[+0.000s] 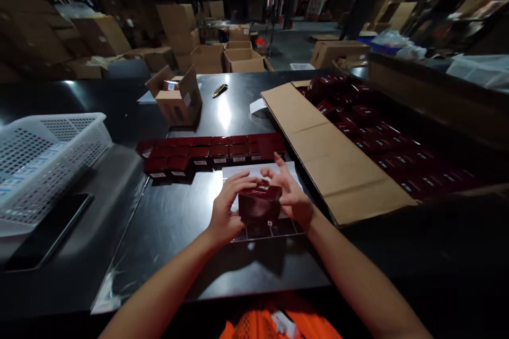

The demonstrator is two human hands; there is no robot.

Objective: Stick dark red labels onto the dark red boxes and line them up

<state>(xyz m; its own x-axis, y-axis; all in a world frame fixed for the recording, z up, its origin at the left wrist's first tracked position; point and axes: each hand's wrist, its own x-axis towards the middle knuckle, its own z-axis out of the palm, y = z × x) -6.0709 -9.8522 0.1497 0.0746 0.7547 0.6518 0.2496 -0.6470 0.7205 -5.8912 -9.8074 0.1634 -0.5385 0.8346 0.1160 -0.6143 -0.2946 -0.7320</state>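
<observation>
Basket (pixel 67 128) of white perforated plastic stands left of the row of dark red boxes (pixel 220 154), well apart from it, with blue-and-white packs (pixel 29 172) inside. On the near left of the row, beside the basket, lies a phone (pixel 50 233) with a dark screen. Just beyond the row's left part sits a small cardboard box (pixel 178 107), its flaps raised. The row itself runs across the worktop (pixel 167 238), with white labels on several of its near faces. Farther beyond its middle lies a slim folded tool (pixel 220 90), too small to make out exactly.

On the near side of the row, toward its right end, the left hand (pixel 228 204) curls around the left side of a single dark red box (pixel 258 207), fingers over the top and thumb low, holding it. That box is over a printed sheet (pixel 238 171), white in its far part and dark in its near part; whether it touches the sheet I cannot tell. The right hand (pixel 292 195) is at the box's right side, loosely spread, index finger raised. Beyond the row's right part is a curved white strip (pixel 259 108).

Right of the row, a large carton (pixel 338 161) has a flap folded outward and holds many more red boxes (pixel 382 137).
</observation>
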